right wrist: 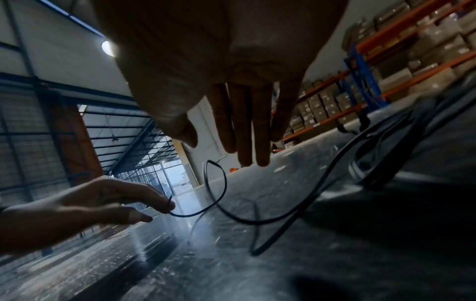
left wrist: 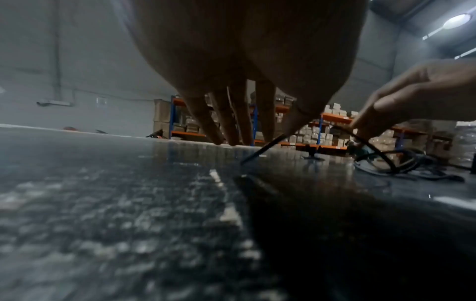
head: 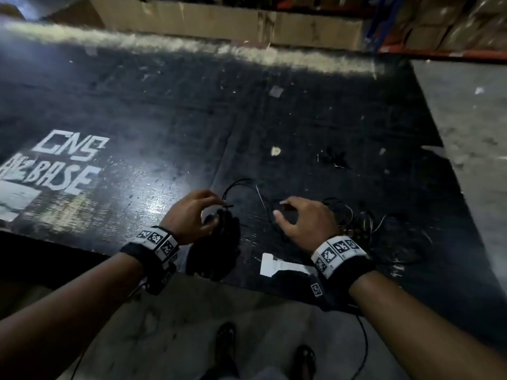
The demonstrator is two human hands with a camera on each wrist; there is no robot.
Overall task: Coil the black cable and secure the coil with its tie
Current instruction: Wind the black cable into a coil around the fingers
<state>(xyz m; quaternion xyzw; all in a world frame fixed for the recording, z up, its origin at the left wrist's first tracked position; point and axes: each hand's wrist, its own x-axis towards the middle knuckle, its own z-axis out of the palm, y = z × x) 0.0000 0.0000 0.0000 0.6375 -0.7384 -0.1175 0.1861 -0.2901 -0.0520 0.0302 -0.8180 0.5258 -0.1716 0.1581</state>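
A thin black cable (head: 236,185) lies in loose loops on the dark tabletop (head: 301,119) between my hands. My left hand (head: 216,209) pinches one end of it between thumb and forefinger; the right wrist view shows that pinch (right wrist: 166,207) with a short black stub sticking up from it. The cable (right wrist: 257,222) curves from there toward a tangled heap of cable (head: 356,222) at the right. My right hand (head: 282,212) hovers just over the cable with straight, spread fingers (right wrist: 242,142) and holds nothing. No tie is clearly visible.
A white paper scrap (head: 279,266) lies by the table's near edge. White painted lettering (head: 68,160) marks the left of the top. Cardboard boxes (head: 219,20) stand behind the table, and orange shelving (left wrist: 335,118) with boxes beyond. My feet (head: 225,341) are on the floor below.
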